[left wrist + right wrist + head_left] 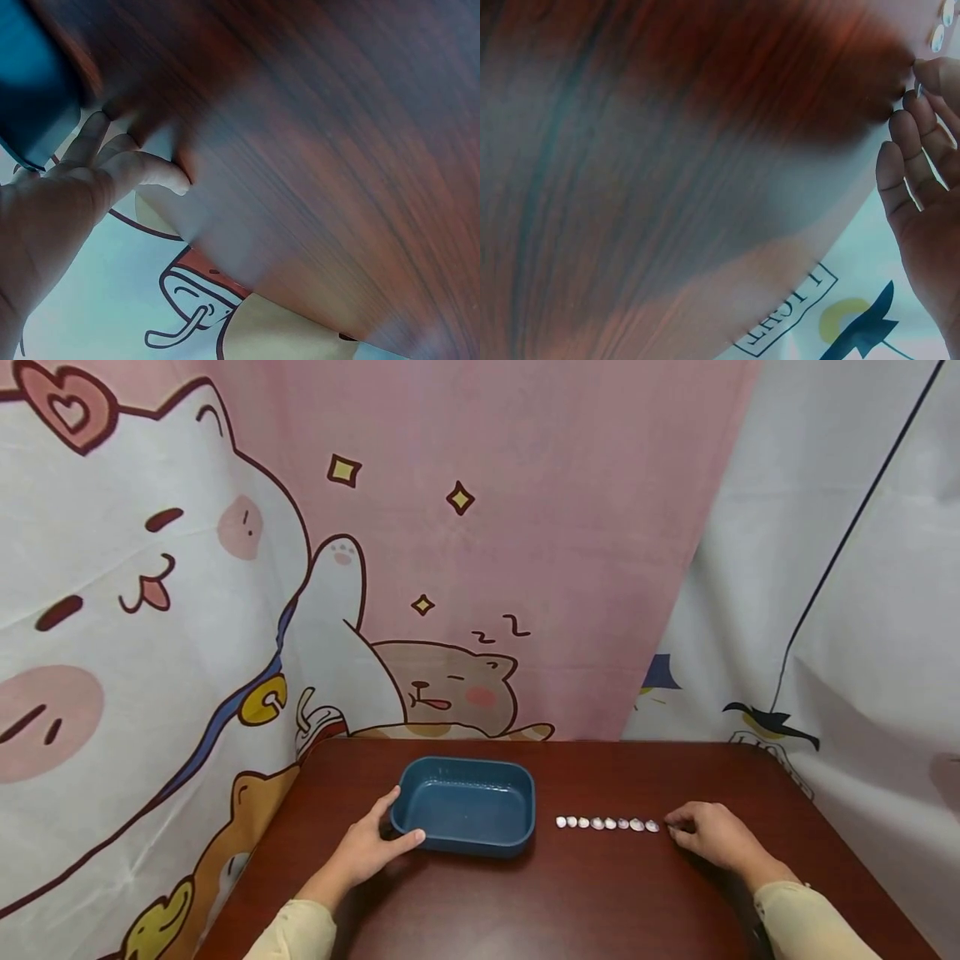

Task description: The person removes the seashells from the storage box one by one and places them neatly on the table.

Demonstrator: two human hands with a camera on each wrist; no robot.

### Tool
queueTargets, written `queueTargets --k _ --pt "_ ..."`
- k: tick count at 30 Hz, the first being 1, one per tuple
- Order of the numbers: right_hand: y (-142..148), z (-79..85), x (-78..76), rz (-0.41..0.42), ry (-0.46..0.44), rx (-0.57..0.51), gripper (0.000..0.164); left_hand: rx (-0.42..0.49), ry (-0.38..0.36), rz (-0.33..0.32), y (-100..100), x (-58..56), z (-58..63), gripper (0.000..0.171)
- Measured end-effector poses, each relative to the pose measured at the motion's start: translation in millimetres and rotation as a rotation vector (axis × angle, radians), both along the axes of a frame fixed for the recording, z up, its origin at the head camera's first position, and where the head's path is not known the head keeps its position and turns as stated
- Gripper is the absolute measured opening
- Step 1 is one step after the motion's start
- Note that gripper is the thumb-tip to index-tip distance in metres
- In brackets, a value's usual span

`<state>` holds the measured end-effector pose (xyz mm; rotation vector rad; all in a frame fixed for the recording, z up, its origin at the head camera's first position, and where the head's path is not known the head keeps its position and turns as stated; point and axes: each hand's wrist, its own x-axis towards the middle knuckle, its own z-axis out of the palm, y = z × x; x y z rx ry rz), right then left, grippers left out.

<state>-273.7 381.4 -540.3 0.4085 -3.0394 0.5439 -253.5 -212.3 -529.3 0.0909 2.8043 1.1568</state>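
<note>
A dark blue rectangular dish (463, 846) stands on the table, nothing visible inside it. My left hand (365, 847) rests at its left front corner, index finger by the left rim and thumb along the front wall. The left wrist view shows the other fingers (150, 171) spread low over the tabletop beside the dish (37, 97). To the right of the dish, several small whitish shells (597, 823) lie in a straight row. My right hand (716, 835), at the row's right end, pinches a small shell (919, 89) between thumb and index finger, mostly hidden by the fingertips.
The glossy dark red-brown wooden table (562, 910) extends in front of both hands. A pink and white cartoon curtain (570, 543) hangs behind it and along both sides. A thin dark line (855, 535) runs down the curtain at the right.
</note>
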Motion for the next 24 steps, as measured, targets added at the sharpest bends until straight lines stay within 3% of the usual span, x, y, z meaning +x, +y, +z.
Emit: queueTargets --k 8,14,24 --pt "-4.3 -3.5 -4.0 0.003 -0.042 -0.027 0.015 0.001 -0.007 0.008 0.0 1.7 -2.7 0.102" --pt "-3.1 -7.1 -4.6 0.011 -0.020 -0.024 0.015 -0.001 -0.011 0.012 1.7 2.2 -2.4 0.102" --pt "-4.8 -14.3 2.2 -0.024 -0.052 -0.033 0.022 0.001 -0.007 0.005 1.9 1.0 -8.6 0.102"
